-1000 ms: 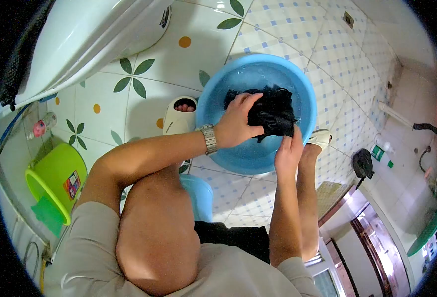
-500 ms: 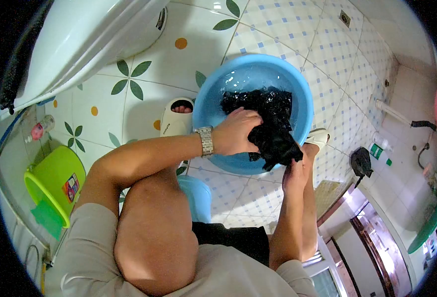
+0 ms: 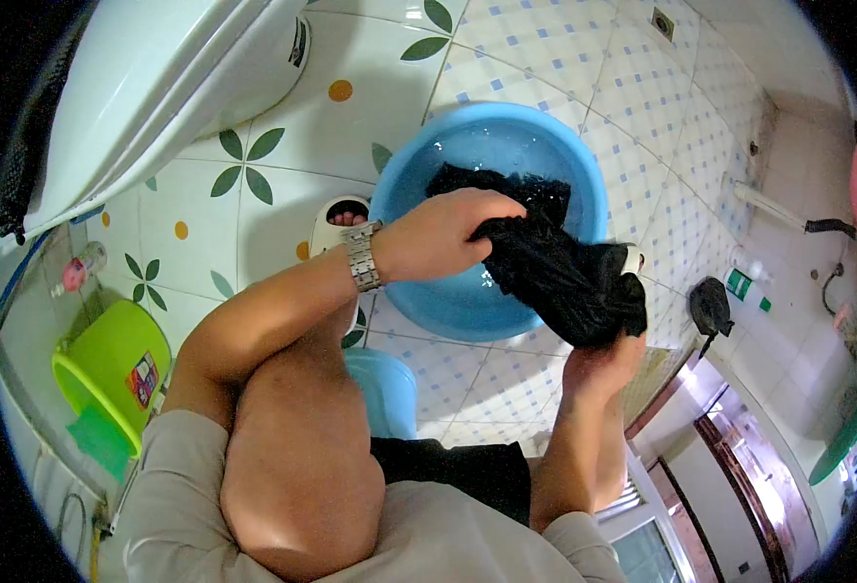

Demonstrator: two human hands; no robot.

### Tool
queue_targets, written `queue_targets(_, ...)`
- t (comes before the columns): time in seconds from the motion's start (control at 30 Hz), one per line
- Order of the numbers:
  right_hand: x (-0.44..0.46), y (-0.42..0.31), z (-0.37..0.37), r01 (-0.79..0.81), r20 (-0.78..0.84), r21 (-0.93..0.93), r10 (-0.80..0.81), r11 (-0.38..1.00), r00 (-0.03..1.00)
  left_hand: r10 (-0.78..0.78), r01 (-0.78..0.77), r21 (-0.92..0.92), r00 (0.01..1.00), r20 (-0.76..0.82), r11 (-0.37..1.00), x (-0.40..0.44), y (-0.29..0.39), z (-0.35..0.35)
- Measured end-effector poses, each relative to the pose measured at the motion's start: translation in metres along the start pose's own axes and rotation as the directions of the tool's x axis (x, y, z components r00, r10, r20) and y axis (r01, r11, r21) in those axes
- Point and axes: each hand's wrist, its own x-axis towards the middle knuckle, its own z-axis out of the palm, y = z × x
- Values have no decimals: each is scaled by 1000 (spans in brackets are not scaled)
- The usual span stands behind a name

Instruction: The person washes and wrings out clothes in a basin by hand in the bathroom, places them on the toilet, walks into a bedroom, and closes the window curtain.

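Patterned tiles (image 3: 633,92) covered the floor. Both hands gripped a black cloth (image 3: 569,282): the left hand (image 3: 448,233) pinched it above the blue basin (image 3: 424,301), while the right hand (image 3: 603,369) closed around its end outside the rim. Between them the cloth hung bunched across the rim; more dark fabric (image 3: 545,194) lay in the basin's water. A metal watch (image 3: 361,257) circled the left wrist. Beside the basin stood a slippered foot (image 3: 336,219) and a light-blue stool (image 3: 385,389). Farther out were a lime-green bucket (image 3: 108,364), left, and a black bag (image 3: 710,306), right.
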Motion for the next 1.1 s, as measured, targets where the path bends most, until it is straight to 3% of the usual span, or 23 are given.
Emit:
queue_targets(0.07, -7, -19, -1, 80, 85, 26, -82, 996, 993, 306, -305, 148, 952, 18, 941, 3, -1, -3)
queue_targets(0.13, -11, -20, -10, 267, 93, -349, -251, 898, 964, 304, -312, 93, 948, 90, 945, 0, 6, -7)
queue_targets(0.17, -13, -26, -9, 111, 85, -109, -102, 988, 991, 301, -311, 36, 939, 163, 950, -3, 10, -8)
queue_targets(0.2, -13, -31, -7, -61, 114, 136, 45, 989, 992, 302, -311, 35, 940, 162, 950, -6, 10, -5)
queue_targets(0.27, -11, -30, 2, -133, 164, 58, 122, 989, 979, -3, 30, -64, 918, 397, 998, -9, 11, 2)
queue_targets(0.3, -10, -28, 12, -111, 156, 27, 105, 993, 982, -64, 131, -109, 877, 477, 985, -7, 18, 2)
queue_targets(0.37, -15, -20, 33, -146, 131, -33, 149, 989, 980, -38, 104, -128, 898, 439, 986, -12, 14, 10)
queue_targets(0.4, -14, -18, 37, -81, 277, -60, 95, 995, 956, -12, 80, -151, 915, 404, 985, -15, 10, 17)
queue_targets(0.47, -8, 11, 33, 38, 393, -243, 62, 969, 917, 23, 27, -139, 938, 346, 990, -16, 6, 22)
queue_targets(0.53, -14, 8, 63, 72, 409, -290, 55, 954, 911, -267, 232, 134, 865, 424, 963, -12, 12, 18)
queue_targets(0.57, -11, 8, 72, -4, 458, -223, 109, 975, 882, -203, 179, 112, 946, 255, 977, -18, -14, 39)
queue_targets(0.6, -9, 9, 77, 89, 503, -200, 24, 976, 864, -307, 271, 163, 915, 264, 949, -11, 5, 23)
queue_targets(0.67, -5, 16, 71, 222, 488, -241, -79, 945, 869, -194, 201, -52, 975, 111, 978, -16, -30, 41)
queue_targets(0.7, -4, 26, 63, 204, 426, -279, -69, 938, 902, -191, 198, -52, 975, 116, 979, -15, -32, 39)
queue_targets(0.77, -2, 57, 39, 105, 303, -324, -2, 940, 953, -432, 415, -485, 898, 83, 770, -14, -34, 40)
queue_targets(0.8, 0, 76, 24, 106, 298, -325, -4, 940, 955, -428, 414, -484, 900, 87, 771, -13, -35, 41)
queue_targets(0.87, 2, 114, -5, -72, 228, -560, 237, 825, 944, -505, 438, -566, 862, 43, 698, -13, -38, 43)
queue_targets(0.9, 3, 131, -14, -73, 227, -558, 237, 827, 944, -505, 426, -619, 862, 56, 659, -13, -34, 43)
queue_targets(0.97, 3, 160, -32, -274, 164, -504, 403, 819, 901, -492, 427, -621, 867, 75, 658, -13, -26, 40)
queue_targets(1.0, 6, 173, -38, -277, 161, -502, 403, 819, 901, -475, 423, -623, 875, 93, 658, -13, -25, 39)
queue_targets(1.07, 17, 193, -45, -50, 105, -543, 127, 839, 986, -434, 458, -573, 881, 188, 680, -12, -28, 36)
queue_targets(1.1, 24, 187, -41, 124, 154, -684, -24, 719, 988, -393, 482, -524, 876, 280, 702, -12, -29, 35)
